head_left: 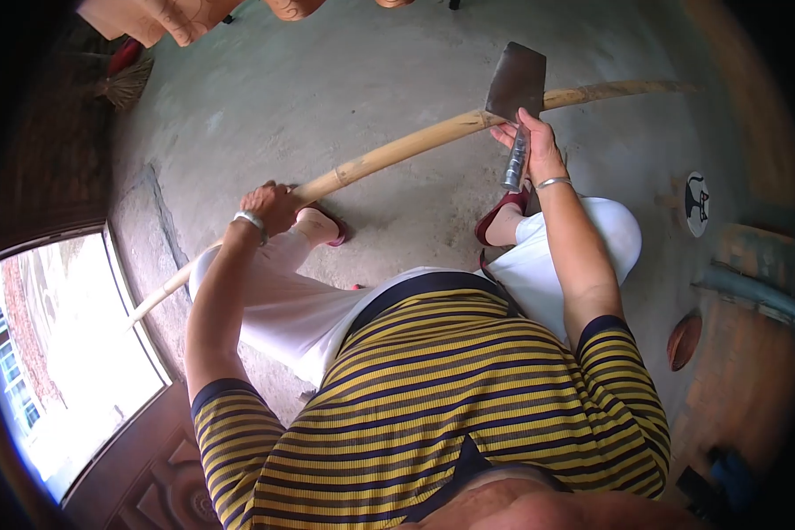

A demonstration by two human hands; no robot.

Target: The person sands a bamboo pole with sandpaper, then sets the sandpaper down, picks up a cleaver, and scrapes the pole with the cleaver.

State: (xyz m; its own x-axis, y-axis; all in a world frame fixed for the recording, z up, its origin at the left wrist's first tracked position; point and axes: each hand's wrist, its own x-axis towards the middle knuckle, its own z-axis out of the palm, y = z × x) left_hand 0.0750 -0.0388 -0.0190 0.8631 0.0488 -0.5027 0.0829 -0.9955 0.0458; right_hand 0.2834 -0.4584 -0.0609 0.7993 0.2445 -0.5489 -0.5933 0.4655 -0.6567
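Observation:
A long, slightly curved bamboo pole point(406, 148) runs across my front, from the lower left up to the far right. My left hand point(272, 205), with a bangle at its wrist, is wrapped round the pole above my knee. In my right hand point(539, 146) is a cleaver point(517, 81) with a broad dark blade and a metal handle pointing back toward me. The thumb rests near the base of the blade, and some fingers lie partly hidden behind the handle. The blade overlaps the pole; whether it touches it, I cannot tell.
My legs in white trousers point(565, 243) are spread under the pole on a concrete floor point(397, 79). A broom point(128, 84) leans at the upper left. Orange cloth point(177, 19) hangs at the top. A bright doorway point(88, 327) is at the left; a brown oval object point(683, 343) lies right.

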